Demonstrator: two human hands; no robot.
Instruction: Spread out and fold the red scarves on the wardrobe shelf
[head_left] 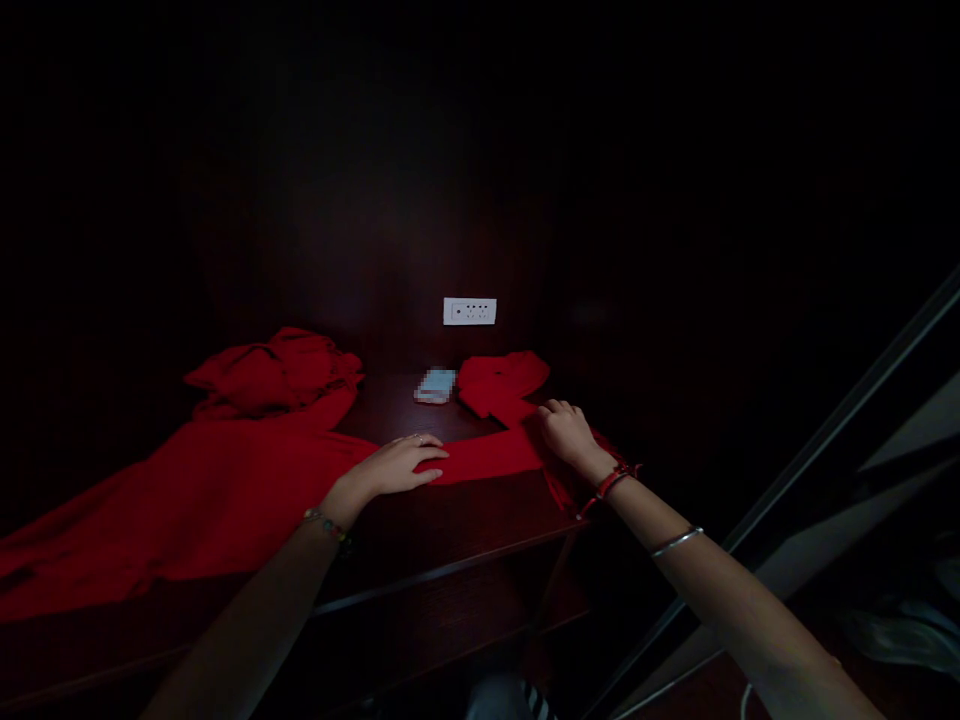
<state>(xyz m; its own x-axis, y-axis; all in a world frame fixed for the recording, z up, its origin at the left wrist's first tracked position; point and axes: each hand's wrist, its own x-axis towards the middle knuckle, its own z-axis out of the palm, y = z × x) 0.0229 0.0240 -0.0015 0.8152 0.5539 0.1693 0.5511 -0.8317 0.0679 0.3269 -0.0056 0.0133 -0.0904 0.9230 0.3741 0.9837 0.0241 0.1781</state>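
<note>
A long red scarf point(487, 455) lies along a dark wooden shelf point(420, 520), with fringe at its right end. My left hand point(401, 463) rests on its folded strip, fingers stretched out and slightly spread. Near the fringed end, my right hand point(566, 430) has its fingers curled onto the red fabric; the fingertips are partly hidden. To the left, the red cloth point(232, 490) widens into a broad spread. Behind it sits a crumpled red heap point(277, 375). Another bunched red part point(502, 380) lies behind my right hand.
A small pale-blue, blurred-out object point(435, 386) lies toward the back of the shelf. On the back wall is a white power socket point(470, 311). The shelf's front edge point(450, 568) runs below my hands, with a lower shelf beneath. A slanted frame edge point(847, 395) stands at the right.
</note>
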